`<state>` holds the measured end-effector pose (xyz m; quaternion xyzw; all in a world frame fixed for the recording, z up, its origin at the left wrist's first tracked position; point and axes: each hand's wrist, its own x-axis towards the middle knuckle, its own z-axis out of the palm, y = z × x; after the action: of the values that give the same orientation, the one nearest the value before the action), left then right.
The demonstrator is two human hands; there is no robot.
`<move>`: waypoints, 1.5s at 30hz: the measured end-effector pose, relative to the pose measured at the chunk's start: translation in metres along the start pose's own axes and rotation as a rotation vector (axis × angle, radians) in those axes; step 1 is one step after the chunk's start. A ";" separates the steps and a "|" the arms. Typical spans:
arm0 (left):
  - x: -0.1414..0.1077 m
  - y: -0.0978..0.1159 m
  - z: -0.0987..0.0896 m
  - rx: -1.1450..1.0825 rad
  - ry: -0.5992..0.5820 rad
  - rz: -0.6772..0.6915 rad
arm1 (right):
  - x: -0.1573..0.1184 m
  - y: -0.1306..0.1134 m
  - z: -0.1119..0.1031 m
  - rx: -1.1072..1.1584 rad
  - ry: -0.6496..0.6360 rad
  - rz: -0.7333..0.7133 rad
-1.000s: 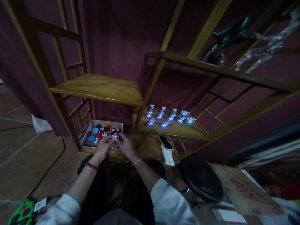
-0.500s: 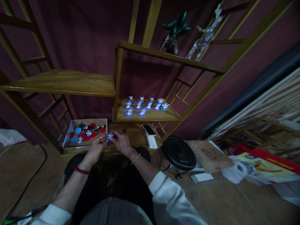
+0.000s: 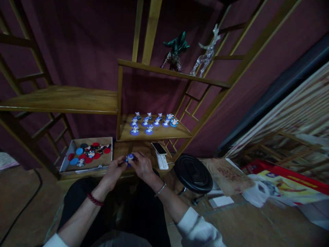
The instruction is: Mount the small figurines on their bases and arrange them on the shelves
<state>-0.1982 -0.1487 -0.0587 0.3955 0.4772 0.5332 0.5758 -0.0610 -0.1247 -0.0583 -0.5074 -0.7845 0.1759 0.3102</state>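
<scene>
Fingers: my left hand and right hand were curled in, pinching a blue-based figurine between them.
Left edge: cardboard box rim just beside my left hand.
Right edge: phone lay near my right hand.

Held figurine: the held figurine is looking like smooth, glossy plastic.
Shelf figurines: the shelf figurines are shining with the same glossy plastic surface.
Shelf: the wooden shelf is showing a smooth, varnished finish.
Box: the cardboard box is looking matt and slightly rough.
Discs: the red disc is appearing as smooth plastic.
Phone: the phone is reflecting light from its glossy glass screen.
Stool: the stool seat is shining softly on its smooth black surface.
Deer: the clear deer is gleaming like glass.
Backdrop: the maroon cloth is hanging with a matt surface.
Bracelet: the metal bracelet is shining on the wrist.
Sleeve: the white cloth sleeve is looking soft and matt.
</scene>
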 end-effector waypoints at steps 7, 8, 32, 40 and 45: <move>0.006 -0.001 0.024 -0.011 -0.083 -0.017 | -0.004 0.017 -0.020 0.114 0.100 -0.003; 0.006 0.000 0.028 -0.012 -0.098 -0.011 | -0.005 0.019 -0.023 0.123 0.113 -0.001; 0.034 0.038 0.139 -0.165 -0.215 0.034 | 0.008 0.079 -0.118 0.450 0.194 -0.079; 0.036 0.049 0.159 -0.240 -0.249 0.032 | 0.029 0.092 -0.133 0.369 0.239 -0.094; 0.040 0.050 0.168 -0.150 -0.213 0.028 | 0.043 0.106 -0.132 0.351 0.260 -0.041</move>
<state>-0.0481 -0.0943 0.0231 0.4124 0.3667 0.5303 0.6437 0.0868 -0.0466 -0.0095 -0.4480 -0.7055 0.2362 0.4958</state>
